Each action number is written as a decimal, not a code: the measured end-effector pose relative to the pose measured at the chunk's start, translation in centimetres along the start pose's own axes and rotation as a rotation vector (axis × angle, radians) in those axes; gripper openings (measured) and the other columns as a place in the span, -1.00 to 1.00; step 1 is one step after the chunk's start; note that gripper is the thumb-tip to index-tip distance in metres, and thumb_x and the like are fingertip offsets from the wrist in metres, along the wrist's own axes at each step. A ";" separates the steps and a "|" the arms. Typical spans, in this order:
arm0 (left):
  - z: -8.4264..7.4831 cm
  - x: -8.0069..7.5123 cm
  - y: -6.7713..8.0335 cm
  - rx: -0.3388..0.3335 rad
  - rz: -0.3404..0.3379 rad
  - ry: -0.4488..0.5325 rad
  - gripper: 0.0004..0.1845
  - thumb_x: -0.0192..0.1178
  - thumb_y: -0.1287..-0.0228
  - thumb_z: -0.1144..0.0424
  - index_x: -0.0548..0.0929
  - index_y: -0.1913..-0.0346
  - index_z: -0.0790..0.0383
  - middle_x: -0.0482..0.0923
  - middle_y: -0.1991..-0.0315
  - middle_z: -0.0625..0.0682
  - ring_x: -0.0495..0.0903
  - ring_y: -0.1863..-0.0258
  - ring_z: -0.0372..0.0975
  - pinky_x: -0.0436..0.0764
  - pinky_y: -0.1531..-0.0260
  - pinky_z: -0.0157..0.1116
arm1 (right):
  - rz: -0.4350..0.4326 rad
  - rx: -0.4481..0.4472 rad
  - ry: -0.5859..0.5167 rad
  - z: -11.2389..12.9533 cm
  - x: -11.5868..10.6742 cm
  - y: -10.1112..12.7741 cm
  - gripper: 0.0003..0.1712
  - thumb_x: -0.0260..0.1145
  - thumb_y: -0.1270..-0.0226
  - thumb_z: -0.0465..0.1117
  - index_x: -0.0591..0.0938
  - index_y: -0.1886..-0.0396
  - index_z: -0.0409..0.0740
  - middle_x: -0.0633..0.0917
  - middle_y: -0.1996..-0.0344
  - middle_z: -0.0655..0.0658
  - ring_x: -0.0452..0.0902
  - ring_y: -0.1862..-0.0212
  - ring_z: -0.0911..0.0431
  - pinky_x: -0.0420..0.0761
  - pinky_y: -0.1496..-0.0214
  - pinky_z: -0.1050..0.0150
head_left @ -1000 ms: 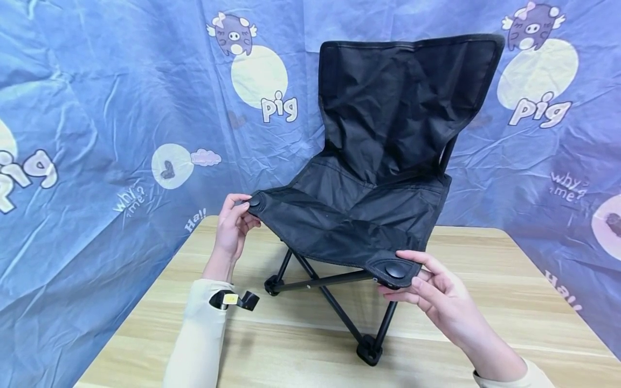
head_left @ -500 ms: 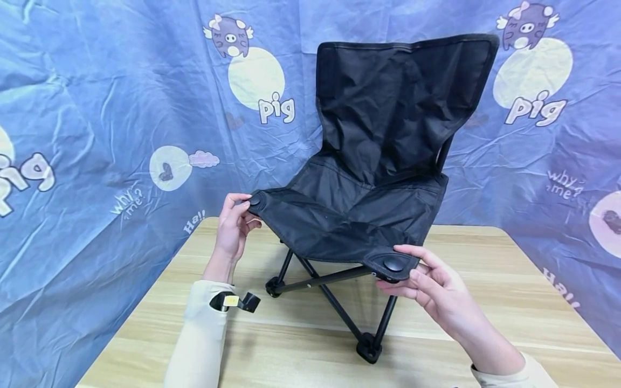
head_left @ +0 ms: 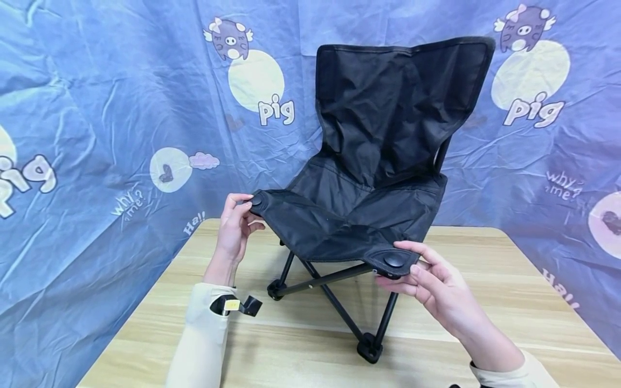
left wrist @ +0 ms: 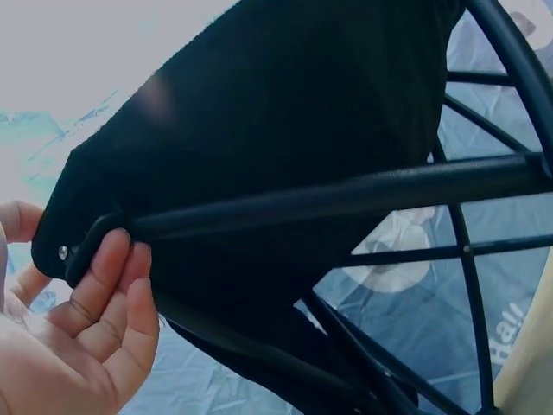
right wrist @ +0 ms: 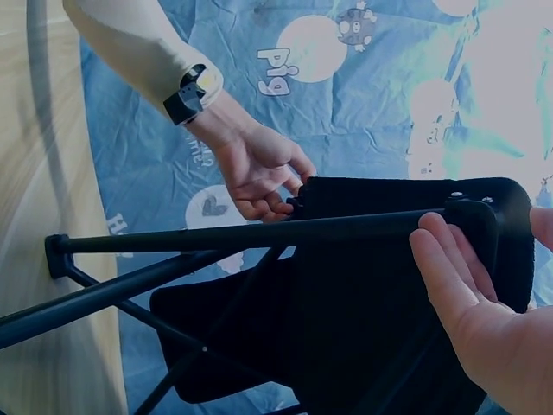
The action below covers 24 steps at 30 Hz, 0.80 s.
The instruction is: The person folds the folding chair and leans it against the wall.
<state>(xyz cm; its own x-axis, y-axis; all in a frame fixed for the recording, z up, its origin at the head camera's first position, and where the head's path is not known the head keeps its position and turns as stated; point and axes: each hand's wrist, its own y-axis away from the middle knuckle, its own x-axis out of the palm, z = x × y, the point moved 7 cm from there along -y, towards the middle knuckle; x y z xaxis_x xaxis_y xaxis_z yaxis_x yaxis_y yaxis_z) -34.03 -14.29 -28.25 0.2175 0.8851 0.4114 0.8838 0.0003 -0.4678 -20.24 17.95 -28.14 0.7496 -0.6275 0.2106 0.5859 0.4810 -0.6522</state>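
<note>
A black folding chair (head_left: 339,215) stands unfolded on the wooden table, its fabric back upright and its crossed tube legs spread. My left hand (head_left: 234,229) grips the seat's front left corner, thumb and index finger on top by the round button. In the left wrist view, the fingers of my left hand (left wrist: 95,320) curl under that corner at the end of a tube. At the front right corner my right hand (head_left: 441,296) holds the fabric edge beside the other button. From below, the right wrist view has my right hand (right wrist: 492,320) with fingertips against the tube end.
The wooden table (head_left: 291,345) bears the chair's feet, with a black plastic foot (head_left: 370,347) near the front. A blue printed cloth (head_left: 121,108) hangs behind and at both sides. A black wrist mount (head_left: 237,305) sits on the left sleeve.
Both hands keep their hold on the front corners. The right front corner has risen slightly, and the chair appears shifted a little left in the head view.
</note>
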 end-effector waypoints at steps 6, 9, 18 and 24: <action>-0.3 0.7 0.3 -0.009 0.001 0.002 -0.81 -0.11 -0.46 0.39 0.48 0.13 0.04 0.70 0.45 -0.02 0.71 0.48 -0.24 0.67 0.48 -0.35 | 0.007 -0.008 -0.030 0.3 -0.2 -0.1 -0.42 -0.36 -0.53 -0.56 0.28 -0.44 -0.33 0.53 -0.22 -0.37 0.57 -0.15 -0.27 0.51 -0.25 0.00; -0.4 1.2 0.4 -0.007 0.003 0.003 -0.80 -0.12 -0.46 0.40 0.47 0.14 0.04 0.69 0.46 -0.02 0.70 0.49 -0.24 0.67 0.48 -0.34 | 0.001 0.001 -0.048 0.5 -0.4 -0.2 -0.43 -0.35 -0.54 -0.55 0.29 -0.44 -0.32 0.52 -0.24 -0.37 0.57 -0.15 -0.27 0.51 -0.25 -0.01; -0.8 2.2 0.7 -0.019 0.013 -0.021 -0.83 -0.09 -0.47 0.37 0.46 0.12 0.04 0.66 0.43 -0.01 0.69 0.47 -0.23 0.68 0.43 -0.31 | -0.027 0.011 -0.123 0.9 -0.7 -0.7 -0.46 -0.33 -0.57 -0.50 0.29 -0.44 -0.34 0.49 -0.28 -0.37 0.56 -0.16 -0.27 0.51 -0.25 -0.04; -0.9 2.7 0.9 -0.026 0.005 -0.035 -0.86 -0.08 -0.48 0.36 0.45 0.11 0.05 0.67 0.42 0.00 0.69 0.46 -0.23 0.69 0.41 -0.30 | -0.029 0.020 -0.160 1.1 -0.9 -1.0 -0.47 -0.34 -0.58 -0.49 0.29 -0.43 -0.34 0.50 -0.27 -0.38 0.56 -0.16 -0.27 0.50 -0.26 -0.05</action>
<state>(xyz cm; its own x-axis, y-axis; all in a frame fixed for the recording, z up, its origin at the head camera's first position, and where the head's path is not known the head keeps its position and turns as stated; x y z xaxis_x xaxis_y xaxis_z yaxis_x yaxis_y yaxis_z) -32.29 -12.30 -26.83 0.2077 0.9010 0.3809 0.8934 -0.0162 -0.4489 -21.09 18.71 -26.90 0.7709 -0.5363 0.3436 0.6128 0.4773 -0.6299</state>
